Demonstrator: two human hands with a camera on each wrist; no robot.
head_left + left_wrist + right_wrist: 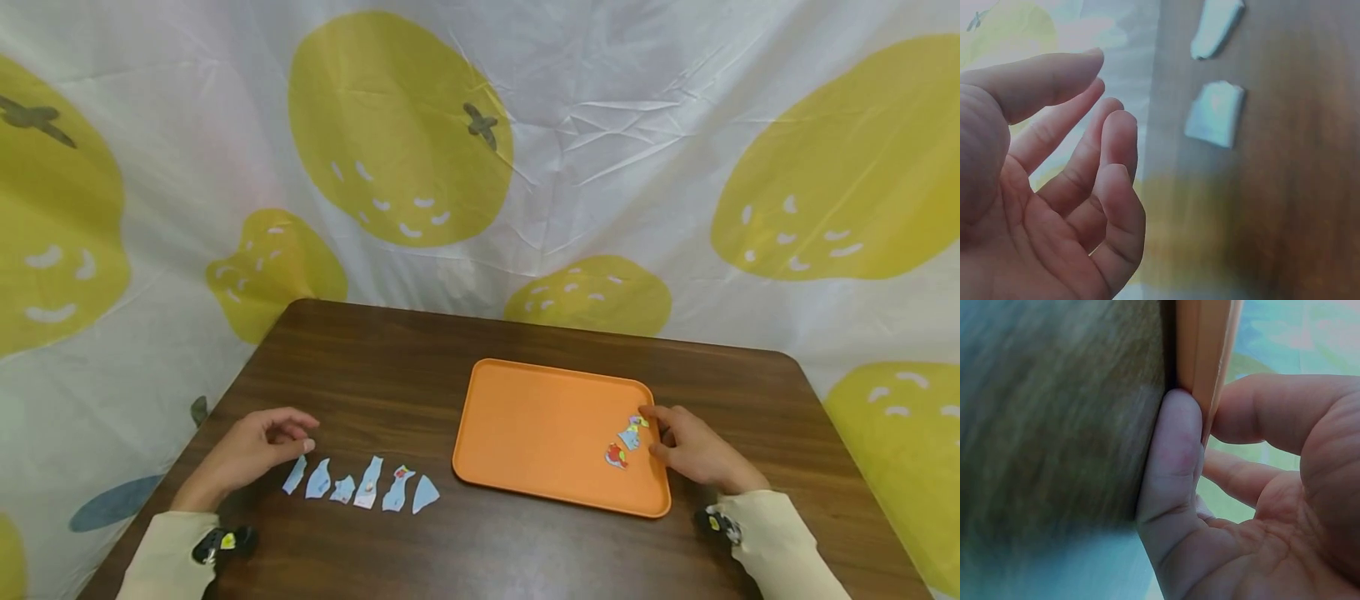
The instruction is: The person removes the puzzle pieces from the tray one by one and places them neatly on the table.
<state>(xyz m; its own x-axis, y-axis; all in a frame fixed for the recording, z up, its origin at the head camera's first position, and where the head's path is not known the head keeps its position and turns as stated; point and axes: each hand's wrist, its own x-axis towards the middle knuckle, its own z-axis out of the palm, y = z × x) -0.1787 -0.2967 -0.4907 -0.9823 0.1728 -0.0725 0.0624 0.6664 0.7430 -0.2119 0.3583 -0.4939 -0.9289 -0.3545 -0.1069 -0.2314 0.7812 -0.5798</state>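
Note:
My left hand hovers at the left of the table, fingers loosely bent and holding nothing. Its thumb is near the leftmost of several irregular light blue picture pieces, which lie in a row. Two blurred pieces also show in the left wrist view, apart from the fingers. At the right edge of an orange tray, my right hand grips the rim; the right wrist view shows a finger against its side and the thumb on the other side. Inside the tray lie a red-patterned piece and a blue-and-yellow cluster, close to that hand.
The dark wooden table carries everything. Behind it and at its sides hangs a white curtain with yellow fruit prints. A black band with a small device sits on each wrist.

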